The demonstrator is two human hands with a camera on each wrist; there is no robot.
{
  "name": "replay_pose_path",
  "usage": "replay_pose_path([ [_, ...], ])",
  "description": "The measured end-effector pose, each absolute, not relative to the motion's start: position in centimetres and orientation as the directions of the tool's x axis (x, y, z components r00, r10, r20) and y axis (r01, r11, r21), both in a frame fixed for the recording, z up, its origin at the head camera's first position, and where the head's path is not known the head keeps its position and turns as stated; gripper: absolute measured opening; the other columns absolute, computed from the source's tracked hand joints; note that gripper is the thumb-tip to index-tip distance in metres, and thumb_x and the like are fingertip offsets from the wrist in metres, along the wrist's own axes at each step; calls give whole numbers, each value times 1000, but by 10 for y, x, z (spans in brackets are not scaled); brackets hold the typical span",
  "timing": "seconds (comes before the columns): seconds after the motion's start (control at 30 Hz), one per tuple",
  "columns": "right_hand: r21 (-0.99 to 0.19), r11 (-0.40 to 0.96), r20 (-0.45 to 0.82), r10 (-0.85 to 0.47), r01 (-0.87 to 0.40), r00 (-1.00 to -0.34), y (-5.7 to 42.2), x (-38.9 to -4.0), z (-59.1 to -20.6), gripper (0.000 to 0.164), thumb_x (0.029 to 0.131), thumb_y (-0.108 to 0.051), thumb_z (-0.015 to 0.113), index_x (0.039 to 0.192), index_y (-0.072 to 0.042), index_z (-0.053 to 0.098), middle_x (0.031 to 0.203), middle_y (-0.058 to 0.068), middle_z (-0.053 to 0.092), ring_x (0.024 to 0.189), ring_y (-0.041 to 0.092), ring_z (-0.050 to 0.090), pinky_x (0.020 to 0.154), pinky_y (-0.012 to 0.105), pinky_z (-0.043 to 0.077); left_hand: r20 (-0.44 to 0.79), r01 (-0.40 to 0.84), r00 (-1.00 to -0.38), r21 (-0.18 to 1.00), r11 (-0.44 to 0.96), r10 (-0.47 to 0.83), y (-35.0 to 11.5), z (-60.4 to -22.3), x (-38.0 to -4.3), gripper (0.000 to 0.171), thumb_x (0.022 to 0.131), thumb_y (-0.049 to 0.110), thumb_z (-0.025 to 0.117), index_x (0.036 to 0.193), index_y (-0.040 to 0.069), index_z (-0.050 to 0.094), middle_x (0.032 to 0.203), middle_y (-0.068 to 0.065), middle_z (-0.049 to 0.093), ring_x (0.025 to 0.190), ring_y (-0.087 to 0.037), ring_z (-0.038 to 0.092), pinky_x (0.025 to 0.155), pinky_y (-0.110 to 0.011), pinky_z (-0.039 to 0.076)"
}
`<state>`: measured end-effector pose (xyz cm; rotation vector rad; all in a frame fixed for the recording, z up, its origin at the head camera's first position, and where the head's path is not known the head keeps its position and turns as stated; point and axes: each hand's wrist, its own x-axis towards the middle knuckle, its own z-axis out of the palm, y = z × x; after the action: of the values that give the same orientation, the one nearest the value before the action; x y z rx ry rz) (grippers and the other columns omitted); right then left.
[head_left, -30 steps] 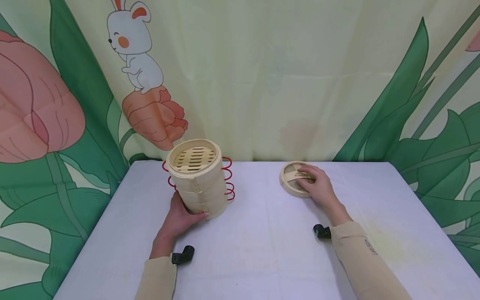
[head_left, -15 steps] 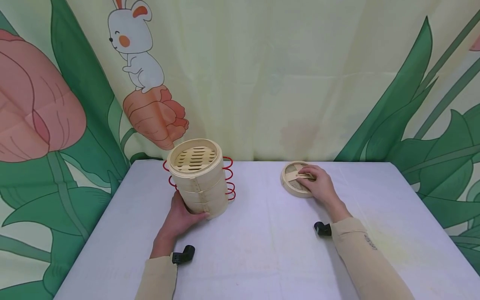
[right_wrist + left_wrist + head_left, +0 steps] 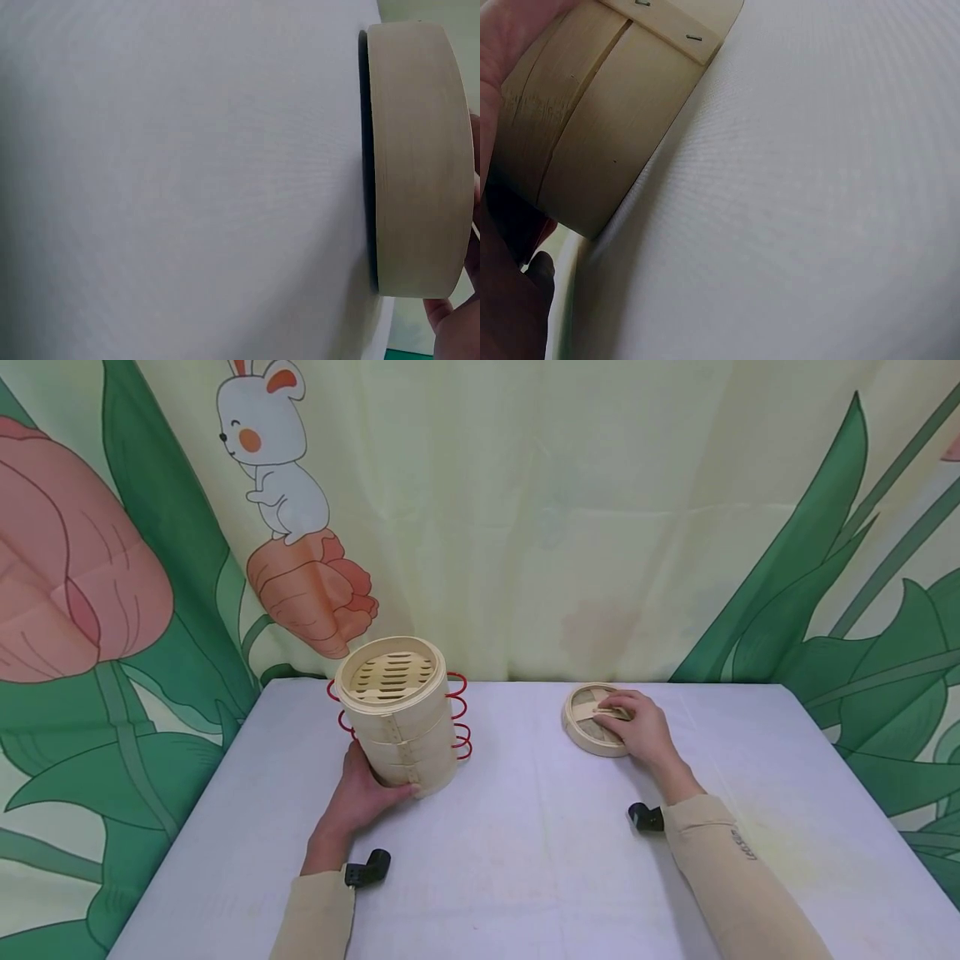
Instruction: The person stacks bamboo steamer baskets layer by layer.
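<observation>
A stack of bamboo steamer baskets (image 3: 397, 735) stands left of the middle in the head view, its slatted top uncovered. Red loops (image 3: 461, 708) stick out from both its sides. My left hand (image 3: 362, 797) grips the stack low down, thumb across the front and the other fingers hidden behind it. The left wrist view shows the lowest basket wall (image 3: 630, 112) close up. To the right, a round bamboo steamer lid (image 3: 579, 737) lies on the table; my right hand (image 3: 641, 731) pinches the handle on its top. The lid's side (image 3: 418, 161) fills the right edge of the right wrist view.
A white cloth covers the table (image 3: 510, 877). Behind its far edge hangs a curtain (image 3: 510, 527) printed with a rabbit, a carrot and leaves. Small black cameras (image 3: 367, 868) sit at both wrists.
</observation>
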<state>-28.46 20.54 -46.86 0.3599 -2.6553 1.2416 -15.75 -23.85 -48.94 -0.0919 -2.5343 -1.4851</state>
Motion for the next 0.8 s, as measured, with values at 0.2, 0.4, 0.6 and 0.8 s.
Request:
replay_pose_path([
  [0.2,-719,642,247,-119,-264,-962,204,-281,-463,21,89,-11,79,104,2,73,126,22,59,126,40,49,109,54,33,213,165,-976,860,483,-45,-238,-489,-158,113,60,25,100,145,3,28,136,-13,42,128,-27,39,111,-49,28],
  [0.4,-718,655,229,-97,-235,-969,201,-277,-454,23,90,-15,79,105,0,74,127,21,59,126,40,49,109,53,33,214,167,-976,861,480,-44,-238,-488,-158,112,59,25,100,144,5,29,136,-12,43,128,-26,40,111,-48,28],
  [0.6,-712,666,228,-81,-223,-970,195,-271,-438,24,90,-17,79,106,0,74,126,20,60,127,39,49,109,53,33,213,163,-976,861,482,-50,-238,-488,-157,112,60,25,100,144,4,29,136,-13,43,128,-27,40,111,-48,28],
  [0.8,-699,668,269,-87,-256,-959,183,-266,-419,24,88,-16,81,104,0,75,125,23,61,125,41,51,108,54,35,225,177,-973,860,478,-46,-238,-489,-158,110,60,24,100,143,4,31,135,-12,44,127,-25,41,110,-47,29],
])
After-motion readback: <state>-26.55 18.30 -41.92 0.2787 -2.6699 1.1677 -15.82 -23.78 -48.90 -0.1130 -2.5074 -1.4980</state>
